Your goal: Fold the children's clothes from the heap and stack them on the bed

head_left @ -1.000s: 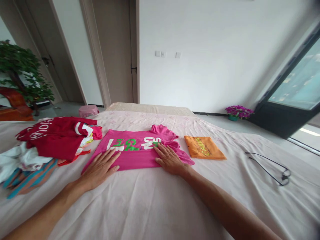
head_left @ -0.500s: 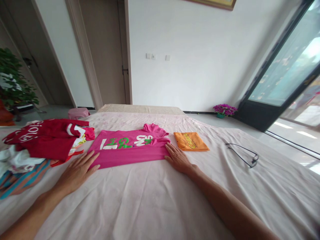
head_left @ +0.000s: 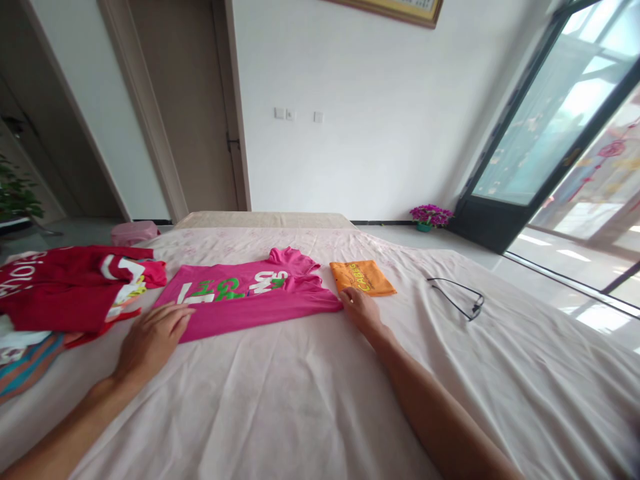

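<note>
A pink T-shirt (head_left: 260,309) with white and green lettering lies on the bed, its near side folded over in a long strip. My left hand (head_left: 155,333) rests on the strip's left end, fingers stretched out over the cloth. At the opposite end, my right hand (head_left: 361,310) pinches the shirt's right corner, which is drawn out to a point. Just beyond that hand is a folded orange garment (head_left: 367,277) with yellow lettering. A heap of clothes, with a red garment (head_left: 65,293) on top, sits left of my left hand.
Black-framed glasses (head_left: 463,300) lie on the pale bed sheet (head_left: 300,400) at the right. Past the bed are a pink stool (head_left: 134,232), purple flowers in a green pot (head_left: 423,227), and a dark-framed glass door (head_left: 530,147).
My right hand has gone from lying flat to pinching the shirt's corner, now pulled out rightward. My left thumb has drawn closer to its fingers. The view has turned slightly right.
</note>
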### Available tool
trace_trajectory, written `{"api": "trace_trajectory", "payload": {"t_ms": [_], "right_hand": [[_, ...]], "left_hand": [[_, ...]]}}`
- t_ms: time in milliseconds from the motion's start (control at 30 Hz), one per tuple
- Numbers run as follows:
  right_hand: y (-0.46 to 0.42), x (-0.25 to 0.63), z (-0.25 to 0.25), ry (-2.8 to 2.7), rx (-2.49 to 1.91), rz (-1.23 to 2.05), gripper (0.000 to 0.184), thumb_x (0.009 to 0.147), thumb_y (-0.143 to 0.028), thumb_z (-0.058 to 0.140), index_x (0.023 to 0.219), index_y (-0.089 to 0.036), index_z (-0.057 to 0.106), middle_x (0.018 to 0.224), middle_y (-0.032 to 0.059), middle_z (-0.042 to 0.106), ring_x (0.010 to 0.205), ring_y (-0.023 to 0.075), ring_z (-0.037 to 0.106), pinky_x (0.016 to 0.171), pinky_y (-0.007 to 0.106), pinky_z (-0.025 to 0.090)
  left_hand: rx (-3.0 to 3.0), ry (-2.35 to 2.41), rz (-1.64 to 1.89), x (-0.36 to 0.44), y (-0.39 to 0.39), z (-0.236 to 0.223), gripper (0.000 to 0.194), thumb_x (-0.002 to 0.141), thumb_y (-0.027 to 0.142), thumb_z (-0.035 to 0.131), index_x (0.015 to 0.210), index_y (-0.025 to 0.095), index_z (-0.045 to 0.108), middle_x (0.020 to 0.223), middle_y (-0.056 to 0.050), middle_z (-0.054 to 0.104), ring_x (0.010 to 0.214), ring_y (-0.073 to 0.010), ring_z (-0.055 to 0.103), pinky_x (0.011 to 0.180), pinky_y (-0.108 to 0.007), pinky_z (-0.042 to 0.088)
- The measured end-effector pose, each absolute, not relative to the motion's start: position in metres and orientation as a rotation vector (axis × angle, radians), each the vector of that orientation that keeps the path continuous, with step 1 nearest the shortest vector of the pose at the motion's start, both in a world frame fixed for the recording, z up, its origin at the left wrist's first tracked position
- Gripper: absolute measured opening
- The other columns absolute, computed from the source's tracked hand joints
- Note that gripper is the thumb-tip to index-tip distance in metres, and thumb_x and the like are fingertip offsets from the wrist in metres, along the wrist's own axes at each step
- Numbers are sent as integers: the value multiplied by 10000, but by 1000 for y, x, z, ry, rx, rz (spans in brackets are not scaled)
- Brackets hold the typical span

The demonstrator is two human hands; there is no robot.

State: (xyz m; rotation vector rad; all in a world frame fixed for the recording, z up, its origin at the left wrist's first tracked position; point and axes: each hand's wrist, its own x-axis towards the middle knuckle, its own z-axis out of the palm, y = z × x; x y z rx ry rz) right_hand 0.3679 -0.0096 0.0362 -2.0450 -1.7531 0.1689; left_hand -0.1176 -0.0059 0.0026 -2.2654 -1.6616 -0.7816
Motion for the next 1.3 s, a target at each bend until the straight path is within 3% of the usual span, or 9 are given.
{"api": "trace_trajectory", "payload": {"t_ms": [133, 333, 467, 567, 700, 833, 1000, 1200, 1300], "right_hand": [[-13, 356, 32, -1829, -2067, 127, 337, 915, -510, 499, 1077, -254, 647, 1113, 65, 687, 966, 220, 649, 758, 304, 436], [-12, 353, 23, -1857, -1986, 120, 159, 894, -311, 533, 987, -266, 654, 995, 33, 695, 939, 193, 630, 733, 272, 419], [-12, 357, 20, -1890, -1805, 112, 157, 859, -220, 542, 949, -258, 665, 963, 28, 675, 901, 172, 608, 737, 253, 410], [-9, 359, 18, -1874, -1719, 130, 211, 798, -144, 551, 932, -245, 679, 920, 28, 657, 870, 170, 590, 732, 254, 399], [-7, 360, 17, -1879, -1547, 138, 306, 691, -45, 539, 878, -226, 701, 879, 31, 639, 848, 175, 567, 748, 264, 399], [-10, 359, 18, -1908, -1301, 155, 353, 625, 22, 489, 761, -224, 703, 824, 22, 633, 821, 170, 557, 767, 276, 400], [-13, 358, 21, -1977, -1137, 180, 351, 597, 23, 487, 742, -220, 695, 830, 14, 651, 806, 164, 560, 773, 284, 398], [-13, 358, 22, -2029, -1151, 204, 448, 569, 4, 494, 892, -221, 708, 917, 28, 680, 855, 187, 580, 781, 294, 418], [-11, 359, 19, -2035, -1132, 229, 462, 576, 13, 490, 904, -226, 708, 937, 25, 684, 879, 186, 590, 802, 290, 432]], "left_hand": [[-2385, -1813, -976, -23, 23, 22, 301, 905, 370, 461, 1052, 271, 705, 1096, -30, 748, 1013, -219, 685, 897, -331, 521], [-2666, -1648, -1055, 113, 85, 43, 315, 894, 241, 507, 1153, 227, 687, 1178, -75, 728, 1075, -216, 678, 915, -327, 515], [-2779, -1599, -890, 157, 119, 37, 436, 785, 257, 679, 1213, 175, 656, 1262, -148, 677, 1204, -276, 608, 995, -359, 464], [-2829, -1637, -763, 164, 128, 30, 448, 703, 236, 731, 1142, 159, 680, 1134, -150, 720, 1101, -300, 652, 926, -374, 492], [-2885, -1655, -715, 150, 120, 33, 239, 769, 248, 635, 998, 203, 687, 997, -64, 740, 948, -228, 686, 829, -311, 511], [-2909, -1465, -989, 115, 92, 45, 152, 807, 272, 566, 936, 198, 602, 1048, -66, 689, 1047, -220, 635, 940, -332, 486], [-3054, -998, -1183, 66, 36, 42, 178, 730, 78, 515, 840, 217, 503, 983, -31, 649, 1026, -189, 620, 939, -326, 493], [-2962, -986, -816, 58, -8, 22, 567, 770, 47, 548, 1290, 261, 478, 1006, -13, 636, 924, -157, 637, 870, -289, 531], [-2848, -861, -728, 71, -9, 28, 520, 781, 58, 582, 1249, 280, 541, 1107, -46, 616, 1032, -202, 613, 919, -353, 521]]}}
